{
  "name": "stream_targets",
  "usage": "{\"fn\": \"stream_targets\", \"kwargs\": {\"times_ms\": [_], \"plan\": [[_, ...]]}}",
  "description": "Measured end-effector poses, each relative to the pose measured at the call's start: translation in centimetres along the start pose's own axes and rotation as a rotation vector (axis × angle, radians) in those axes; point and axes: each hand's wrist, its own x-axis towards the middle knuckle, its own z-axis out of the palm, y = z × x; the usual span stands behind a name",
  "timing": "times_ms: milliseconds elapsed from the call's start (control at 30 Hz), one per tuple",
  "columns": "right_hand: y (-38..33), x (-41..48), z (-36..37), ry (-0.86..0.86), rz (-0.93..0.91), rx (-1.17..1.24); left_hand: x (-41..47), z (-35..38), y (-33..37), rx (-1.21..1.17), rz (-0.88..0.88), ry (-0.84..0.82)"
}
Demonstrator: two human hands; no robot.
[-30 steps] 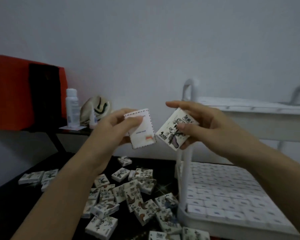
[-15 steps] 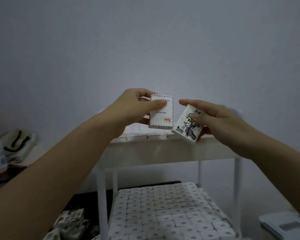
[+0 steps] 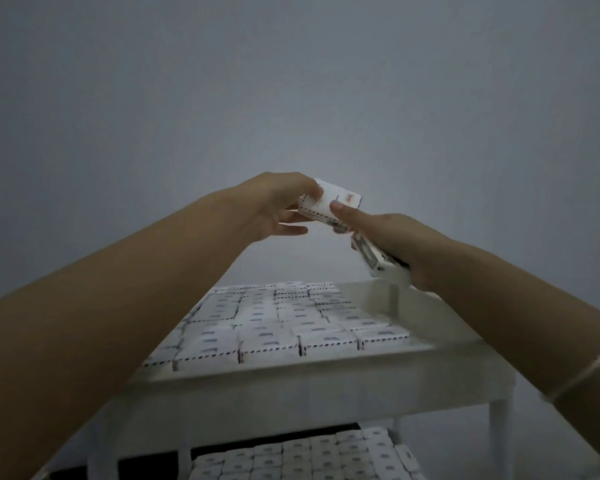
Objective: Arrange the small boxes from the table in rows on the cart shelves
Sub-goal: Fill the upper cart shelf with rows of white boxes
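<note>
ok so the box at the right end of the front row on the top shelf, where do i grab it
Probably by its right end, coming from the right: the end box has bare top shelf on that side, while its left and back look packed against neighbouring boxes. Lift that free edge, then pinch top and underside.

Plain room — bare grey wall [image 3: 291, 98], white cart [image 3: 326, 386].
</note>
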Motion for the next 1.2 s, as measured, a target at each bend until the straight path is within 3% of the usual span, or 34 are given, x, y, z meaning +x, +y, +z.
{"fn": "stream_targets", "kwargs": {"times_ms": [100,233,300,433,567,767,1200], "plan": [[-0.6,3.6,0.0,0.061,0.055,0.217,2.1,-0.1,-0.3,0.043,-0.022,-0.011],[-1.1,6.9,0.0,0.098,0.057,0.276,3.9,-0.6,-1.3,0.208,-0.010,-0.025],[-1.2,7.8,-0.1,0.134,0.021,0.123,4.8,-0.9,-2.4,0.342,0.017,-0.010],[-0.8,9.3,-0.1,0.089,-0.154,-0.471,6.1,-1.2,-4.9,0.831,0.029,-0.113],[0.2,10.9,0.9,0.045,-0.194,-0.767,6.2,-0.6,-7.1,1.186,0.091,-0.258],[1.9,12.3,2.0,-0.045,-0.237,-0.910,5.8,0.7,-8.3,1.290,0.160,-0.375],[3.2,12.1,2.7,-0.254,-0.230,-0.747,4.3,0.6,-7.1,1.379,0.162,-0.393]]}}
